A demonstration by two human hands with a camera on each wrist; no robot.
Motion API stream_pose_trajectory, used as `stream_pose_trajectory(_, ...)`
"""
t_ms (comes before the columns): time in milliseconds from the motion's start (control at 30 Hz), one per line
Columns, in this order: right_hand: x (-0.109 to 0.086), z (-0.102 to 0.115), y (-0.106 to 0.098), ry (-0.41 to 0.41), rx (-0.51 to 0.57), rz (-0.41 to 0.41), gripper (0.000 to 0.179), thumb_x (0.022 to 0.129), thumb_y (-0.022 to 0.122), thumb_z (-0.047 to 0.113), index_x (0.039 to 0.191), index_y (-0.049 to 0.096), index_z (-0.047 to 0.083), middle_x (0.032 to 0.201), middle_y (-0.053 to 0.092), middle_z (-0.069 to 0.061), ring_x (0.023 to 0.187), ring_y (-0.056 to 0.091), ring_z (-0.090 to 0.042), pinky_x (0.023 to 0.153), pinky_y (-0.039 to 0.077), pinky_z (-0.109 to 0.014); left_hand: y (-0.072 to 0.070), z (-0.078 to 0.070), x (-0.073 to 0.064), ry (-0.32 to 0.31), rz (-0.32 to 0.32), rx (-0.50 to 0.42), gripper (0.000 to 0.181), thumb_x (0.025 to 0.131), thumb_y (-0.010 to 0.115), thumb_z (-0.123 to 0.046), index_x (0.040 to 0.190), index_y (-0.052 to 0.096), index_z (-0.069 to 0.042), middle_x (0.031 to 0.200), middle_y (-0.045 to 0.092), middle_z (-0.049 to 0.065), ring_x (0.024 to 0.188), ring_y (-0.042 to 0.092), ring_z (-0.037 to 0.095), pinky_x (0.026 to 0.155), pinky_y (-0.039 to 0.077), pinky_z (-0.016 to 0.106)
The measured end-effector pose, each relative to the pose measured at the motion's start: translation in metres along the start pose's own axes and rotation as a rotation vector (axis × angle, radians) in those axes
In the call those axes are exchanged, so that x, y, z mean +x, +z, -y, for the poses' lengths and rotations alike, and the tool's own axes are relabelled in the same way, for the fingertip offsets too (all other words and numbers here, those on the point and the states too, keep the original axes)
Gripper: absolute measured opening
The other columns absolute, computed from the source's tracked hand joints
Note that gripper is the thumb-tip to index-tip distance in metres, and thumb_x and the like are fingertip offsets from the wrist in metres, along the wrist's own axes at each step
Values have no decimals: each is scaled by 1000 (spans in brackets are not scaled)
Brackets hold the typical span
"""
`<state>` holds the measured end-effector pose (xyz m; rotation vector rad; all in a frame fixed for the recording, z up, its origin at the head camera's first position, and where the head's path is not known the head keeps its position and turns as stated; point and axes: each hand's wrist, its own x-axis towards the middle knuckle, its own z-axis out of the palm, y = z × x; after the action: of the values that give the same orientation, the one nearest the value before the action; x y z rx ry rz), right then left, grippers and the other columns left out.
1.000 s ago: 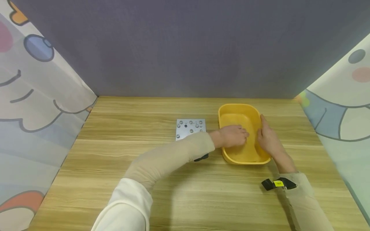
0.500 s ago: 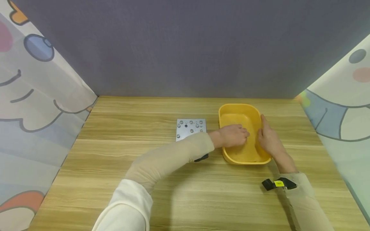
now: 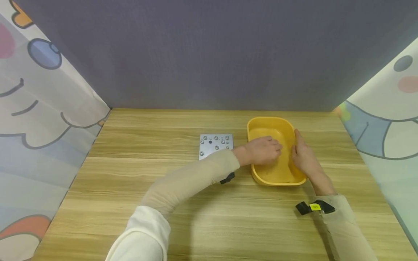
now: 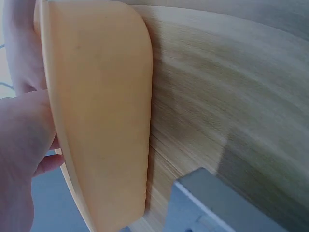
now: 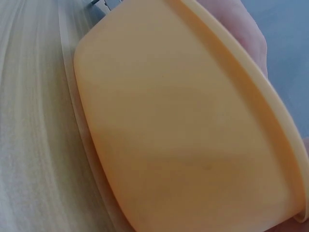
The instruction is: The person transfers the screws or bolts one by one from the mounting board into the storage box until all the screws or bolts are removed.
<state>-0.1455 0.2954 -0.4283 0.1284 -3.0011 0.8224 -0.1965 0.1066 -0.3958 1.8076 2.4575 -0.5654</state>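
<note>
A yellow plastic basin (image 3: 277, 177) with rounded corners stands on the table, right of centre. My left hand (image 3: 262, 150) reaches over its left rim, with the fingers curled down inside. The fingertips are hidden, and I cannot tell whether they hold anything. In the left wrist view the left hand (image 4: 21, 140) lies across the rim, beside the basin's outer wall (image 4: 101, 116). My right hand (image 3: 307, 159) grips the basin's right wall, thumb on the inner side and fingers along the outside. The right wrist view is mostly filled by the basin's outer wall (image 5: 174, 116).
A silver metal plate (image 3: 209, 148) set with several bolts lies left of the basin, partly covered by my left sleeve (image 3: 196, 174). Both rest on a wood-grain table (image 3: 137, 145). A grey panel (image 3: 209, 54) rises behind, with printed cartoon cloths (image 3: 39, 108) at the sides.
My left hand has risen slightly inside the basin, and its wrist has tilted a little. The right hand, basin and metal plate stay where they were.
</note>
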Motion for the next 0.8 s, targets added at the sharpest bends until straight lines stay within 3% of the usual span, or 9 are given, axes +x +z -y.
stream_pose_trajectory(200, 0, 0, -1, -3, 0, 2, 59, 105, 36, -1, 155, 10, -19, 135, 40, -54, 103, 57, -64, 87, 48, -71, -1, 6, -8, -17, -40, -77, 51, 110, 44, -44, 152, 51, -15, 161, 44, 1, 147, 41, 17, 126, 29, 35)
stream_pose_trajectory(467, -1, 1, -1, -2, 5, -2, 59, 104, 36, -2, 155, 10, -19, 136, 39, -54, 109, 54, -66, 92, 46, -72, 1, 14, -18, -33, -92, -127, 43, 109, 48, -40, 143, 58, -15, 150, 53, -1, 139, 48, 16, 123, 33, 33)
stream_pose_trajectory(633, 0, 1, 0, -10, 7, 3, 59, 105, 36, -2, 154, 9, -19, 128, 45, -55, 93, 60, -59, 84, 50, -70, 6, 19, -25, -63, -115, -179, 41, 109, 49, -41, 139, 60, -16, 148, 55, -1, 137, 48, 16, 122, 34, 34)
stream_pose_trajectory(800, -1, 0, -1, -11, 7, 9, 60, 105, 36, -1, 155, 8, -19, 133, 41, -55, 96, 60, -61, 87, 49, -71, 11, 23, -35, -82, -149, -231, 39, 109, 49, -41, 135, 61, -15, 138, 58, -2, 130, 51, 15, 119, 37, 33)
